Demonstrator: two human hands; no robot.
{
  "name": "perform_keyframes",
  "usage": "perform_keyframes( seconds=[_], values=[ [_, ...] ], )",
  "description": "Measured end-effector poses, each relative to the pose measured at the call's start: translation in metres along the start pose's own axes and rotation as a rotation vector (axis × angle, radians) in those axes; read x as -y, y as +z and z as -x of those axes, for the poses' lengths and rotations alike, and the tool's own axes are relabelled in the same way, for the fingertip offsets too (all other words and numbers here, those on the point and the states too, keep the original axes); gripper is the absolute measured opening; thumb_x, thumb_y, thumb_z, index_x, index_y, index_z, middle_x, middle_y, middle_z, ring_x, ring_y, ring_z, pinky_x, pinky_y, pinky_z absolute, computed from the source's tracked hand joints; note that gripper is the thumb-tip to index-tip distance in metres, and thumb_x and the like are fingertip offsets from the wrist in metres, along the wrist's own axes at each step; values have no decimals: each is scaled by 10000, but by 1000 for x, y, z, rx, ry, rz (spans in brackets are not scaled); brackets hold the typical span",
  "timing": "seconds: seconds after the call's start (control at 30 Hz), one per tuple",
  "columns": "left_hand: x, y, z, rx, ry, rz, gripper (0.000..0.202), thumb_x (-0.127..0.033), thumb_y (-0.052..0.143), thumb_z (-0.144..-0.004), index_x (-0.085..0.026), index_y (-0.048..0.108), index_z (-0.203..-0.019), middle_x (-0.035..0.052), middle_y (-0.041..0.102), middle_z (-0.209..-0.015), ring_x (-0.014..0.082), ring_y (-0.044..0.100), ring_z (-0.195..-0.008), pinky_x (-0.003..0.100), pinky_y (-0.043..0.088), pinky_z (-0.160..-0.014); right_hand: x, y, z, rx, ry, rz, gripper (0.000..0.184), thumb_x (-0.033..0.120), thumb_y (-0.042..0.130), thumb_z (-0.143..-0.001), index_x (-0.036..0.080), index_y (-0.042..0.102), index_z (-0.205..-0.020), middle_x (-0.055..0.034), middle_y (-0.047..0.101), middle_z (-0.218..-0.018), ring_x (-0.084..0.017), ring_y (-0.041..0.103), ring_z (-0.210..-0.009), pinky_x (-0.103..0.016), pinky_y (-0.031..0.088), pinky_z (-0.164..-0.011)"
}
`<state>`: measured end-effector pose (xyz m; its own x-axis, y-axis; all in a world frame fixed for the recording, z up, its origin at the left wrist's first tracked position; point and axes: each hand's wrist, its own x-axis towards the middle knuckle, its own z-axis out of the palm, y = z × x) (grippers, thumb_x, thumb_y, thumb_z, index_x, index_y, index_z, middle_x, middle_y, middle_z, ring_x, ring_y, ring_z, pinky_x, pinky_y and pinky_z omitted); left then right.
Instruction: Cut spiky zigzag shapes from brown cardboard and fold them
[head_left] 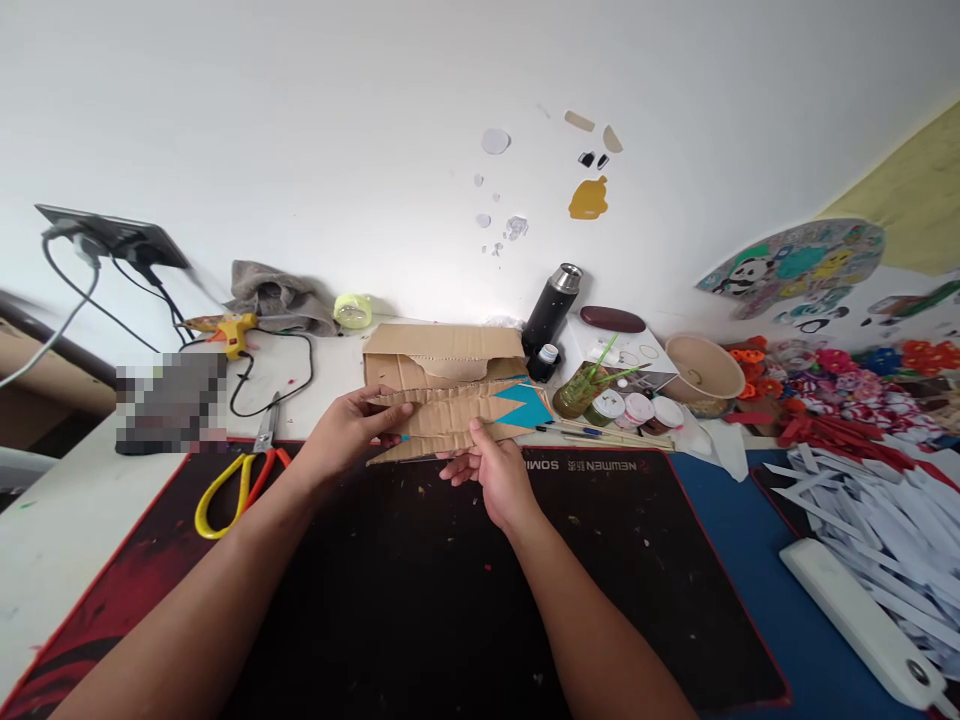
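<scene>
Between both hands, above the far edge of the black desk mat (420, 600), is a flat cardboard cutout (442, 415) with a blue zigzag patch at its right end. My left hand (364, 425) grips its left end, thumb on top and fingers beneath. My right hand (491, 465) pinches its lower edge near the middle, the thumb on the face and the other fingers partly under it. Behind the cutout lies another piece of brown cardboard (442, 345) with a torn-looking edge. Scissors with yellow and red handles (247, 480) lie left of my left hand.
A yellow glue gun (236, 333) with its cord lies at the back left. Behind my right hand stand a black thermos (553, 300), paint jars (639, 408) and a jar with green brushes (576, 390). White paper strips (885, 530) and a white device (862, 625) are at the right.
</scene>
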<state>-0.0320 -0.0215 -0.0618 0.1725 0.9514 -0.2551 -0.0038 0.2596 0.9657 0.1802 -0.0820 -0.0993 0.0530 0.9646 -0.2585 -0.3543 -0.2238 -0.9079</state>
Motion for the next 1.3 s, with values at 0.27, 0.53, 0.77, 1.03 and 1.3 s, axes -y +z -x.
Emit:
perform_keyframes(
  seconds=[0.27,0.53,0.77,1.03,1.3],
  values=[
    [8,5,1,56,71,-142,556,-694,903,-714,-191,822,-939,75,779,-944,217,656,-814,292,523,-670,-5,2,0,41,3,-20,639,782,765,-827,151,708,-742,-134,790,-704,-187,717,-509,-246,523,-485],
    [6,-6,-4,37,81,-139,543,-654,954,-664,-189,858,-927,100,813,-961,246,680,-830,317,560,-672,1,1,1,-25,19,-92,566,716,846,-799,188,690,-931,-42,745,-622,-220,739,-508,-256,521,-457],
    [12,-3,-7,97,-107,332,655,-711,907,-719,-167,817,-1074,121,804,-981,266,756,-873,346,640,-735,3,-3,-3,-78,-1,-92,595,746,831,-779,176,702,-888,-91,783,-664,-209,721,-503,-264,525,-472],
    [25,26,5,300,-106,465,440,-547,978,-726,-179,758,-828,64,761,-807,201,740,-766,273,594,-684,7,1,-1,-114,-60,-144,570,731,817,-803,167,757,-864,-122,814,-773,-247,771,-614,-287,523,-462],
    [28,52,16,162,-78,341,478,-551,973,-662,-153,710,-639,15,639,-633,124,546,-562,258,412,-536,-2,11,7,-23,-44,-78,579,732,796,-839,156,792,-783,-114,807,-767,-193,724,-564,-273,524,-495]
  ],
)
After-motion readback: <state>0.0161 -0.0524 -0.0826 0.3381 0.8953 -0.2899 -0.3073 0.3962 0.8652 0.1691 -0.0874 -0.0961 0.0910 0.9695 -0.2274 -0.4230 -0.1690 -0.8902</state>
